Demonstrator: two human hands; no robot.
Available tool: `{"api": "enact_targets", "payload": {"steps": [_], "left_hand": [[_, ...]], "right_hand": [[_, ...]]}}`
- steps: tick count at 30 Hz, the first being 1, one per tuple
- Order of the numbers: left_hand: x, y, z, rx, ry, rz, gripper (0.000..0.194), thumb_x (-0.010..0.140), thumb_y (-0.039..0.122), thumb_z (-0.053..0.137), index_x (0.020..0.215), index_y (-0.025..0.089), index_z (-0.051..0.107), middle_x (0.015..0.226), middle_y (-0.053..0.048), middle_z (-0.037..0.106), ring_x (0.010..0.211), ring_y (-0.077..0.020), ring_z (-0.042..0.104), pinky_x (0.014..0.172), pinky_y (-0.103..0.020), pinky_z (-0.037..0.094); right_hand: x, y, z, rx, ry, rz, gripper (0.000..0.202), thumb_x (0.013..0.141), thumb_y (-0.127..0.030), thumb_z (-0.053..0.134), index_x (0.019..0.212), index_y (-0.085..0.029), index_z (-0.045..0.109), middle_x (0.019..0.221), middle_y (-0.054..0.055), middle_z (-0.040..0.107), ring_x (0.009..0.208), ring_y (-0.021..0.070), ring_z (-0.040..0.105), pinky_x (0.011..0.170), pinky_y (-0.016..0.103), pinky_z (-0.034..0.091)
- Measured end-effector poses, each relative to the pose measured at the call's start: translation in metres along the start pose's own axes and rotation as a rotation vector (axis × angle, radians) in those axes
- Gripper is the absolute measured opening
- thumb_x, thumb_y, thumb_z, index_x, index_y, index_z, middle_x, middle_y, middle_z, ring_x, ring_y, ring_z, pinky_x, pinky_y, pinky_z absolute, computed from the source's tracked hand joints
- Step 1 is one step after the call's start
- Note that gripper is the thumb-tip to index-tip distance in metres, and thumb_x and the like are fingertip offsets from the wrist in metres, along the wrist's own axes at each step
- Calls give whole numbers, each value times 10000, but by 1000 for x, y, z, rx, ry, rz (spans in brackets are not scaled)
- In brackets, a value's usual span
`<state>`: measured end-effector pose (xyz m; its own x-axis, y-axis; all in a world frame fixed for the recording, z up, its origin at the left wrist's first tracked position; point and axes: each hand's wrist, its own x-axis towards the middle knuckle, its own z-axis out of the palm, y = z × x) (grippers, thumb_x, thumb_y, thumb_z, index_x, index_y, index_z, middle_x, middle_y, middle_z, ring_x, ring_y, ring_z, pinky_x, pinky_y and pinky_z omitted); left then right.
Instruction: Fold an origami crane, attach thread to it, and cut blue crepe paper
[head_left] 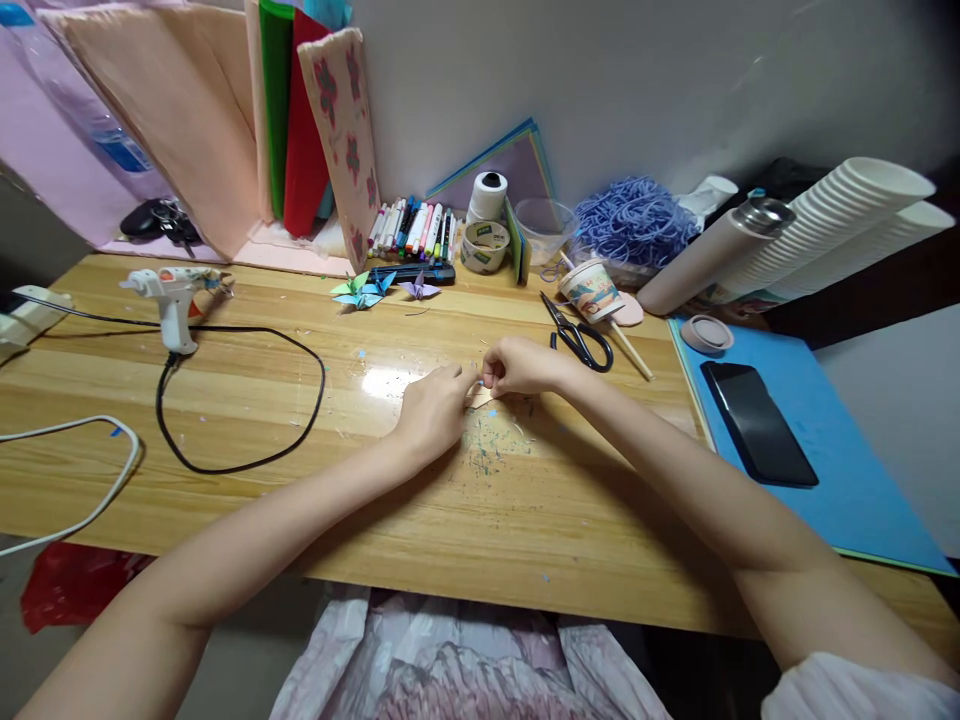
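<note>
A small pale peach piece of paper (481, 399) lies low over the wooden table, between my two hands. My left hand (437, 408) has its fingers pressed together on the paper's left side. From the right, the curled fingers of my right hand (519, 367) pinch its upper right edge. Much of the paper is hidden behind the fingers. Tiny blue and green scraps (486, 455) are scattered on the tabletop just in front of the hands. Beyond them sit folded paper cranes (363, 292), and black-handled scissors (579, 335) lie right of my right hand.
At left a white glue gun (175, 310) stands with its black cord (225, 468) looped on the table. Markers (412, 228), tape (484, 246), a decorated paper cup (592, 292) and a flask (712, 258) line the back. A phone (757, 422) rests on blue sheets (847, 400).
</note>
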<state>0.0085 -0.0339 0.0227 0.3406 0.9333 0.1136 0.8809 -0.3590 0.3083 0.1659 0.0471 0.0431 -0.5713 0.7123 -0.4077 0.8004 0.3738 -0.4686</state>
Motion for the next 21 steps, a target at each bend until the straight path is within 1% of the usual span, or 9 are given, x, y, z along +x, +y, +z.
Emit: {"api": "enact_targets", "payload": {"steps": [1, 3, 4, 7, 10, 12, 16, 18, 21], "left_hand": [[-1, 0, 0, 21, -11, 16, 171, 833, 175, 479, 880, 233, 633, 801, -31, 605, 735, -179, 543, 539, -263, 294], [-2, -2, 0, 37, -18, 33, 228, 860, 224, 448, 752, 219, 649, 754, -39, 583, 702, -175, 531, 522, -267, 261], [-3, -3, 0, 27, -16, 39, 255, 866, 241, 440, 732, 219, 656, 741, -39, 576, 694, -171, 528, 518, -271, 248], [-4, -6, 1, -35, 1, 41, 253, 867, 265, 450, 799, 243, 693, 735, -34, 577, 702, -168, 537, 527, -275, 246], [-3, -10, 2, -105, 11, 15, 247, 862, 277, 467, 873, 261, 713, 749, -36, 599, 720, -165, 554, 547, -269, 271], [-1, -11, 3, -148, 3, -19, 231, 849, 284, 493, 873, 265, 722, 744, -31, 616, 703, -160, 562, 542, -266, 276], [3, -11, 3, -206, -13, -103, 148, 779, 286, 597, 836, 257, 730, 785, -15, 659, 685, -155, 579, 536, -254, 298], [4, -11, 3, -215, -2, -116, 138, 765, 293, 619, 836, 254, 731, 801, -13, 669, 697, -158, 586, 544, -251, 313], [3, -12, 3, -216, 25, -95, 135, 768, 295, 623, 835, 250, 731, 792, -13, 669, 704, -159, 587, 546, -252, 315]], "right_hand": [[1, -2, -1, -33, -7, 7, 124, 592, -58, 669, 656, -162, 649, 624, -3, 649, 578, 117, 565, 519, 205, 381], [2, -4, -2, -68, -27, 14, 146, 590, -41, 644, 674, -160, 655, 651, 5, 655, 589, 120, 565, 523, 204, 386], [2, -4, -2, -67, -42, 14, 156, 594, -40, 632, 691, -159, 657, 667, 8, 659, 599, 120, 568, 526, 199, 388], [2, -4, -2, -53, -73, 39, 194, 603, -41, 612, 749, -157, 665, 718, 15, 674, 636, 118, 584, 540, 183, 394], [0, -4, -2, -63, -79, 152, 155, 617, -90, 645, 752, -159, 679, 728, 34, 687, 646, 135, 605, 541, 191, 406], [-1, -6, -3, -46, -90, 238, 119, 632, -139, 667, 746, -164, 690, 715, 45, 692, 629, 147, 619, 540, 205, 423], [-4, -12, -7, -64, -121, 333, 59, 657, -199, 684, 646, -141, 683, 658, 76, 685, 597, 176, 638, 574, 251, 468], [-5, -15, -8, -57, -157, 352, 136, 675, -209, 678, 565, -132, 653, 640, 86, 679, 586, 178, 642, 576, 257, 482], [-5, -20, -8, -61, -198, 344, 171, 696, -160, 647, 530, -127, 623, 628, 80, 673, 563, 159, 638, 546, 232, 483]]}}
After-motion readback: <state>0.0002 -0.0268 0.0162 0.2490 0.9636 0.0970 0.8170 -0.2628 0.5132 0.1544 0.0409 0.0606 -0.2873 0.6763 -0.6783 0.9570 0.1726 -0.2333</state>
